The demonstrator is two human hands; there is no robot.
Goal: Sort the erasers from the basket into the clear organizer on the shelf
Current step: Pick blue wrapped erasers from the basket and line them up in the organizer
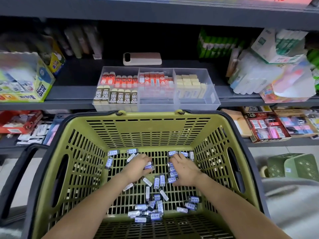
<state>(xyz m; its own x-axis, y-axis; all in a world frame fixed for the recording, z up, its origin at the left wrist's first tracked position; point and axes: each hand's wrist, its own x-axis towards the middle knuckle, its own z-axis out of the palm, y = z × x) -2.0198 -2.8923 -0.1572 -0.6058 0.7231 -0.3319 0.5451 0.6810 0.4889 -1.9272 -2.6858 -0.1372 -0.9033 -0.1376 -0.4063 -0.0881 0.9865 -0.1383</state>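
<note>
Indoors, dark shelf (pixel 77 78), green basket (pixel 155 128), loose erasers (pixel 159 181)

Dark grey metal shelves (pixel 72 99) crammed with stationery boxes (pixel 25 87), pale tiled floor (pixel 269 150) below, green plastic stool (pixel 293 165) off to the right. Pretty dim under the top shelf.

**Erasers, basket, organizer**

Blue-label erasers (pixel 159 181) lie scattered, most flat, over the floor of the green slotted basket (pixel 148 130), lower centre. Clear three-bay organizer (pixel 212 99) sits on the shelf, upper centre, partly filled with upright rows.
</note>
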